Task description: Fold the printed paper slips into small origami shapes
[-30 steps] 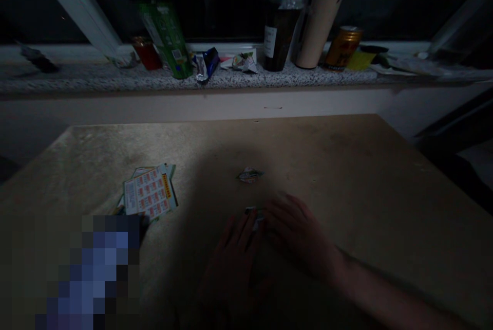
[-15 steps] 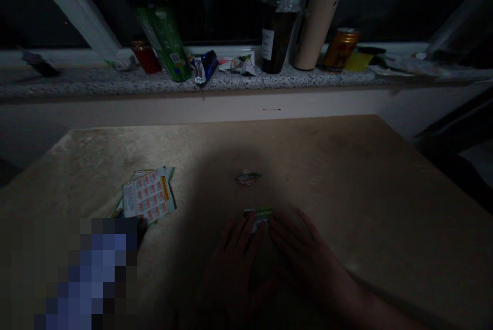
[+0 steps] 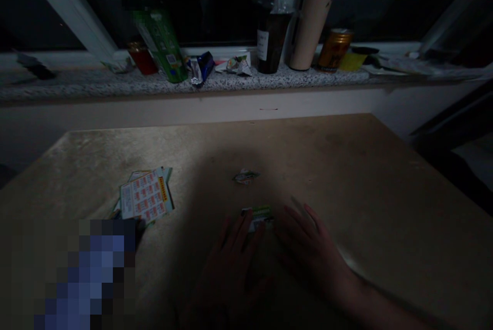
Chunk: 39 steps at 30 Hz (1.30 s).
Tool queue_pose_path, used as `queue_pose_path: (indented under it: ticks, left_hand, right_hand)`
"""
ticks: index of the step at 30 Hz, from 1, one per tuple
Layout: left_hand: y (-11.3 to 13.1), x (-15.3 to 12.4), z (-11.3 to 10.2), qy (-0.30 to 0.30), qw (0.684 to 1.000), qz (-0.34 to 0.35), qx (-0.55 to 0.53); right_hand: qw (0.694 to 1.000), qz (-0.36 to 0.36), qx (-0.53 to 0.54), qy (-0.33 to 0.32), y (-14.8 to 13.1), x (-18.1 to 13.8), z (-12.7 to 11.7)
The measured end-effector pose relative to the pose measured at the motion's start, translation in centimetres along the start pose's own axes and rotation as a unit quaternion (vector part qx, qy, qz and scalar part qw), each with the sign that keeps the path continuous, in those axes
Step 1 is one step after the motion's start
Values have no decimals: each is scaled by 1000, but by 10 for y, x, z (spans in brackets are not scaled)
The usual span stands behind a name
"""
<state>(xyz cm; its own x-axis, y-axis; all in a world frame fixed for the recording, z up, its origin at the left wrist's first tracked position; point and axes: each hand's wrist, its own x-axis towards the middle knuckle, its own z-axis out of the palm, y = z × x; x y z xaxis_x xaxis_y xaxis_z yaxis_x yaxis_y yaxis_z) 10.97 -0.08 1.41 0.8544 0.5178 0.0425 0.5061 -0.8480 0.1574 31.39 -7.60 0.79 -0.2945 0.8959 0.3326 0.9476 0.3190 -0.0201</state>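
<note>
A small green-and-white printed card or paper (image 3: 261,213) lies in shadow on the table, partly covered by fingers. My left hand (image 3: 234,258) rests on its left and lower part, fingers stretched out and slightly spread. Just right of the paper, my right hand (image 3: 308,242) is flat with its fingers extended, holding nothing. Beyond them sits a small folded paper piece (image 3: 245,177). To the left is a stack of printed cards (image 3: 144,195) with rows of reddish blocks. Dim light hides the paper's lower edge.
On the stone windowsill (image 3: 215,83) stand a green can-like container (image 3: 164,47), a red jar (image 3: 142,57), a dark cup (image 3: 272,42), a cardboard tube (image 3: 314,16), an orange can (image 3: 335,51) and crumpled wrappers (image 3: 200,68). A pixelated patch covers the lower left of the table (image 3: 346,165).
My right hand has shifted right, off the small paper, showing more of its right side. My left hand stays on it. The whole view has drifted slightly.
</note>
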Motion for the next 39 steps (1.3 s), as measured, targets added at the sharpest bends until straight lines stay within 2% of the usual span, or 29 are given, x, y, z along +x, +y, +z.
queue_pose_path:
  ticks: [8, 14, 26, 33, 39]
  left_hand:
    - [0, 0, 1, 16, 1000, 6, 1]
    - [-1, 0, 2, -1, 1000, 6, -5]
    - [-7, 6, -8, -34, 999, 22, -18]
    - [-9, 4, -8, -30, 999, 31, -15]
    - [-13, 2, -3, -19, 999, 48, 7]
  right_hand:
    - [1000, -14, 11, 16, -10, 2, 8]
    - [999, -15, 38, -5, -8, 3, 8]
    - [999, -15, 35, 38, -12, 4, 12]
    - [996, -12, 86, -3, -8, 7, 6]
    - [996, 3, 94, -5, -9, 6, 9]
